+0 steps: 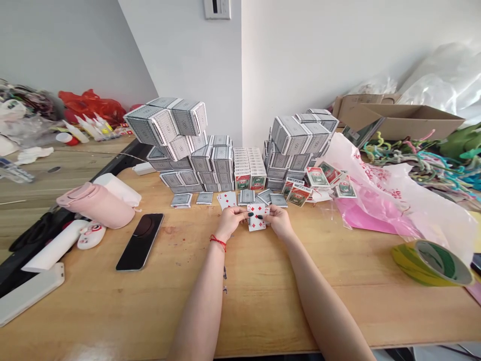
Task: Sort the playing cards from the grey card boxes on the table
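My left hand and my right hand meet over the table, thumbs on top, pinching playing cards between them. A five of diamonds shows at the left and part of a four at the right. Just behind my left hand a face-up diamond card lies on the table. Small piles of face-down cards sit in a row beyond my hands. Further back, boxed card decks are stacked between taller stacks of grey-backed cards at the left and right.
On the left lie a black phone, a pink bottle and a white mouse. At the right are loose card boxes, a pink-and-clear plastic bag, a tape roll and a cardboard box.
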### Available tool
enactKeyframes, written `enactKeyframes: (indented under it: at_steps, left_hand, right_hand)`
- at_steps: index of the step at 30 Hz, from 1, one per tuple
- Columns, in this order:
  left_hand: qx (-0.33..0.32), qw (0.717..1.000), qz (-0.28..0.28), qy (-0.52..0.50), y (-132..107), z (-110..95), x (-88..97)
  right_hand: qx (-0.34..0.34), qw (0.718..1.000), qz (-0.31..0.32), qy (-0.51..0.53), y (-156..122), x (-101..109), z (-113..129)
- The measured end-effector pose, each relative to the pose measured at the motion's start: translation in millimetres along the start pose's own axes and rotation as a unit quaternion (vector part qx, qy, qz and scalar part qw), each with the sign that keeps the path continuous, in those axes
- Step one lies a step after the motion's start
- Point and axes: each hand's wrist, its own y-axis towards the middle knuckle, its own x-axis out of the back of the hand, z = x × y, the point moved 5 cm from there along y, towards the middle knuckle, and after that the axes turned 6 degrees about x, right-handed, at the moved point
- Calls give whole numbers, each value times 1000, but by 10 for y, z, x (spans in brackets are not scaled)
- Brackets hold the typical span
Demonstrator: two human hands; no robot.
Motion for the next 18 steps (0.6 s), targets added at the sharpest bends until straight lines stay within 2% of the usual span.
enactKeyframes:
  at_steps: [2,4,7,11,18]
  left_hand:
    - [1,999,30,-37,-6,-21,-6]
    - [-5,998,35,-53,-6,-40,8]
    - [-20,999,9,-37,-2,-48,30]
    - [-43,998,-24,33,-10,-55,-1]
    - [-109,984,-65,122,-91,-159,-74]
  right_hand:
    - [3,1000,5,-1,4,-4,-8]
    - [8,1000,10,-9,10,-8,-25]
    - [7,1000,10,-15,17,-9,-50]
    - [-4,1000,0,7,7,-2,-32]
    - [-7,1000,2,18,-10,-16,3]
